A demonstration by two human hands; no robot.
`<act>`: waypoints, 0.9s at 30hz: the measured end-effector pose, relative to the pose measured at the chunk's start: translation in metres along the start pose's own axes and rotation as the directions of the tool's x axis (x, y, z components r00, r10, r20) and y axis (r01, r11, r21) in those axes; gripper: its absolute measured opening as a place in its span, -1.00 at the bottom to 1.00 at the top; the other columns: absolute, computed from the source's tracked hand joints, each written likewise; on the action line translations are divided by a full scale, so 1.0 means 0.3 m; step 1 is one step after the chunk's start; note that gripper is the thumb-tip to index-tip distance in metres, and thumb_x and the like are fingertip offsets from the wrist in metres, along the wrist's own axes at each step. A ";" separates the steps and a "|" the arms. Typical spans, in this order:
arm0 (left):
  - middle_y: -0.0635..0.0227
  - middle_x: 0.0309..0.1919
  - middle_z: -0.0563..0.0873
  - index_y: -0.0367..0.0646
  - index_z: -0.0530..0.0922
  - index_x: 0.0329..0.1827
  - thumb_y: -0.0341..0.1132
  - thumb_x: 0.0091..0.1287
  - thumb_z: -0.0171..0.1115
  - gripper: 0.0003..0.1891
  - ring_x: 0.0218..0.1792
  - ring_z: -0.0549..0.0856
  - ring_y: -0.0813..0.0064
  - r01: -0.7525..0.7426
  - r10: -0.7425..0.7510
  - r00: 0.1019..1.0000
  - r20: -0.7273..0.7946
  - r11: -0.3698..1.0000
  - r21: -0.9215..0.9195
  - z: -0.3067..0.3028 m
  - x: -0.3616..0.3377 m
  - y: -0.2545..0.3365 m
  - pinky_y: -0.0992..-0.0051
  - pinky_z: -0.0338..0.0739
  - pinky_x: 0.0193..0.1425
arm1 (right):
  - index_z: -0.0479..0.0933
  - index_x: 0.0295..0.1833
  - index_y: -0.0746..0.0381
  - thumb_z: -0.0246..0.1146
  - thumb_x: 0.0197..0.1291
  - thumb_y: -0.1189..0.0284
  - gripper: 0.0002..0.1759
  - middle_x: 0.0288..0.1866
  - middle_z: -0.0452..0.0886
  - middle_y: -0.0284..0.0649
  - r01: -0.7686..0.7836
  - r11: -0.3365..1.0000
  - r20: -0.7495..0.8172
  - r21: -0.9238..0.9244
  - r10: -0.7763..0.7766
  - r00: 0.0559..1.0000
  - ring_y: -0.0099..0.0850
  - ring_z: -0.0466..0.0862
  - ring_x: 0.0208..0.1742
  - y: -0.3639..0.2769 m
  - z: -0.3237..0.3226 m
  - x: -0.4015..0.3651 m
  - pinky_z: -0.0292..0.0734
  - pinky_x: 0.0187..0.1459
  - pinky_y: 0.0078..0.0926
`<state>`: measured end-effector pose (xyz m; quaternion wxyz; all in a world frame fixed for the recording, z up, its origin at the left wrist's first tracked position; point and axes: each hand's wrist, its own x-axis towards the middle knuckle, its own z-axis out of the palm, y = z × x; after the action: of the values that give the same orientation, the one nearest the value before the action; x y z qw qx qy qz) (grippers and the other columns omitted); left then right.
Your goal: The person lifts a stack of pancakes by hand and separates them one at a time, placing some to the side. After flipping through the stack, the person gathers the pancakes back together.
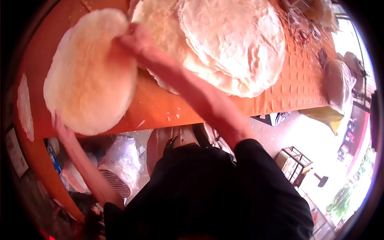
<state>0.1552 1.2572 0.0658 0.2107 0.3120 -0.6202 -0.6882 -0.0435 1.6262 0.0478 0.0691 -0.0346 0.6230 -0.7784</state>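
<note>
A large, oval, pale-golden flatbread (90,76) lies at the left of the orange-covered table (156,108), its near end reaching the table's front edge. My left hand (62,126) is closed on its lower left rim, fingers along the edge and thumb side partly hidden. Across the upper right part of the same bread stretches my right arm. The right hand (130,46) is smeared by motion, so its fingers cannot be made out. Beside it on the right is a pile of wide, thin flatbreads (236,40), overlapping and brightly lit.
A narrow flatbread piece (25,106) lies at the table's far left. Crumbs are scattered near the front edge. Plastic bags (124,154) sit under the table. To the right are a stuffed bag (338,82), a yellow cloth or bag (326,117) and a metal frame (294,162) on the floor.
</note>
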 end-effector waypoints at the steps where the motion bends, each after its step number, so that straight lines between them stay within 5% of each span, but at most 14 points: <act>1: 0.15 0.25 0.54 -0.30 0.36 0.36 -0.28 0.42 0.20 -0.50 0.22 0.56 0.24 0.048 -0.049 0.998 0.029 0.999 0.015 -0.052 0.008 -0.010 0.21 0.47 0.30 | 0.58 -0.28 0.38 0.26 -0.11 0.48 -0.76 -0.41 0.65 0.01 -0.018 0.997 0.100 0.076 0.010 0.995 -0.12 0.65 -0.35 -0.019 -0.006 -0.042 0.51 -0.30 -0.09; 4: 0.20 0.22 0.56 -0.27 0.38 0.35 -0.26 0.41 0.22 -0.50 0.23 0.55 0.29 0.185 -0.196 0.980 0.044 0.967 0.174 -0.338 0.161 -0.196 0.24 0.45 0.30 | 0.55 -0.09 0.43 0.26 -0.08 0.56 -0.64 -0.34 0.66 0.08 0.112 0.884 0.158 -0.454 -0.044 0.986 -0.02 0.68 -0.29 0.104 0.055 -0.094 0.51 -0.27 -0.13; 5: 0.21 0.22 0.56 -0.26 0.37 0.35 -0.24 0.40 0.23 -0.49 0.24 0.54 0.32 0.236 -0.243 0.970 0.013 0.954 0.185 -0.407 0.186 -0.225 0.25 0.45 0.31 | 0.52 0.02 0.40 0.30 -0.06 0.59 -0.58 -0.29 0.65 0.10 0.164 0.916 0.204 -0.367 -0.093 0.975 -0.01 0.67 -0.29 0.022 -0.006 -0.154 0.55 -0.25 -0.16; 8: 0.25 0.22 0.56 -0.23 0.36 0.38 -0.21 0.36 0.30 -0.42 0.23 0.54 0.36 0.333 -0.304 0.941 -0.148 0.911 0.245 -0.432 0.165 -0.227 0.37 0.44 0.28 | 0.52 0.09 0.32 0.37 -0.01 0.55 -0.53 -0.23 0.66 0.07 0.386 0.742 0.235 -0.549 -0.306 0.923 -0.04 0.68 -0.26 -0.158 -0.275 -0.263 0.59 -0.22 -0.22; 9: 0.23 0.22 0.56 -0.25 0.36 0.38 -0.21 0.34 0.31 -0.41 0.22 0.55 0.33 0.289 -0.202 0.941 -0.271 0.897 0.334 -0.378 0.132 -0.188 0.37 0.46 0.26 | 0.55 0.08 0.24 0.45 -0.01 0.47 -0.52 -0.21 0.68 0.00 0.240 0.691 0.127 -0.682 -0.210 0.969 -0.08 0.69 -0.26 -0.196 -0.380 -0.279 0.61 -0.23 -0.29; 10: 0.21 0.22 0.56 -0.27 0.35 0.38 -0.22 0.33 0.33 -0.39 0.21 0.56 0.29 0.249 -0.080 0.922 -0.378 0.871 0.423 -0.331 0.111 -0.156 0.36 0.47 0.24 | 0.58 0.04 0.20 0.47 0.01 0.44 -0.57 -0.23 0.69 -0.07 0.308 0.568 0.040 -0.763 -0.435 0.900 -0.16 0.68 -0.33 -0.197 -0.514 -0.280 0.61 -0.27 -0.31; 12: 0.15 0.21 0.56 -0.30 0.37 0.36 -0.27 0.32 0.34 -0.40 0.19 0.57 0.26 0.077 0.089 0.946 -0.312 0.873 0.482 -0.287 0.064 -0.099 0.38 0.50 0.21 | 0.59 -0.01 0.25 0.45 0.03 0.37 -0.61 -0.30 0.67 -0.11 -0.008 0.554 -0.190 -0.832 -0.272 0.943 -0.26 0.63 -0.41 -0.255 -0.836 -0.331 0.56 -0.32 -0.33; 14: 0.10 0.20 0.56 -0.33 0.38 0.34 -0.31 0.31 0.34 -0.43 0.17 0.58 0.24 -0.023 0.179 0.947 -0.268 0.868 0.496 -0.177 -0.016 -0.029 0.38 0.52 0.18 | 0.60 -0.05 0.26 0.46 0.00 0.19 -0.53 -0.35 0.67 -0.12 -0.407 0.320 -0.476 -0.856 -0.177 0.862 -0.22 0.63 -0.38 -0.260 -1.051 -0.367 0.55 -0.28 -0.30; 16: 0.04 0.19 0.55 -0.34 0.40 0.32 -0.36 0.31 0.33 -0.46 0.16 0.58 0.23 -0.056 0.191 0.952 -0.240 0.878 0.475 0.015 -0.104 0.042 0.38 0.55 0.16 | 0.61 -0.08 0.23 0.44 -0.06 0.02 -0.44 -0.38 0.67 -0.09 -0.455 0.121 -0.468 -0.882 -0.114 0.876 -0.17 0.66 -0.33 -0.220 -1.182 -0.407 0.55 -0.20 -0.25; 18: 0.14 0.10 0.58 -0.33 0.45 0.27 -0.40 0.33 0.28 -0.55 0.11 0.59 0.33 -0.238 0.274 0.961 -0.024 0.871 0.431 0.035 -0.074 -0.027 0.40 0.55 0.15 | 0.65 -0.20 0.24 0.43 -0.11 0.00 -0.47 -0.35 0.69 -0.05 -0.418 0.168 -0.432 -0.893 -0.054 0.900 -0.16 0.69 -0.20 -0.213 -1.179 -0.422 0.54 -0.13 -0.26; 23: 0.25 0.03 0.61 -0.32 0.47 0.21 -0.40 0.38 0.24 -0.63 0.03 0.63 0.46 -0.226 0.166 0.967 0.195 0.909 0.351 0.463 -0.286 -0.052 0.47 0.58 0.07 | 0.65 -0.30 0.22 0.45 -0.07 0.14 -0.63 -0.45 0.67 -0.21 -0.499 0.417 -0.521 -0.760 0.068 0.851 -0.40 0.66 -0.42 -0.246 -1.165 -0.431 0.52 -0.30 -0.44; 25: 0.26 -0.01 0.64 -0.32 0.47 0.20 -0.41 0.39 0.22 -0.65 -0.04 0.67 0.46 -0.195 0.100 0.950 0.295 0.929 0.314 0.627 -0.381 -0.060 0.50 0.61 0.01 | 0.64 -0.33 0.21 0.43 0.02 0.22 -0.72 -0.49 0.66 -0.28 -0.517 0.708 -0.502 -0.481 0.262 0.825 -0.53 0.61 -0.48 -0.267 -1.192 -0.438 0.44 -0.40 -0.56; 27: 0.25 -0.05 0.66 -0.34 0.47 0.19 -0.43 0.40 0.21 -0.66 -0.09 0.69 0.46 -0.100 -0.013 0.906 0.422 0.965 0.244 0.783 -0.480 -0.063 0.52 0.62 -0.03 | 0.62 -0.38 0.19 0.38 0.18 0.35 -0.84 -0.54 0.63 -0.38 -0.498 0.858 -0.427 -0.124 0.407 0.808 -0.69 0.52 -0.54 -0.324 -1.210 -0.436 0.29 -0.52 -0.73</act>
<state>0.0981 1.5270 0.0799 0.0449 0.1676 -0.7427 -0.6468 0.0287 2.0171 0.0665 0.1251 0.2618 0.6998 -0.6527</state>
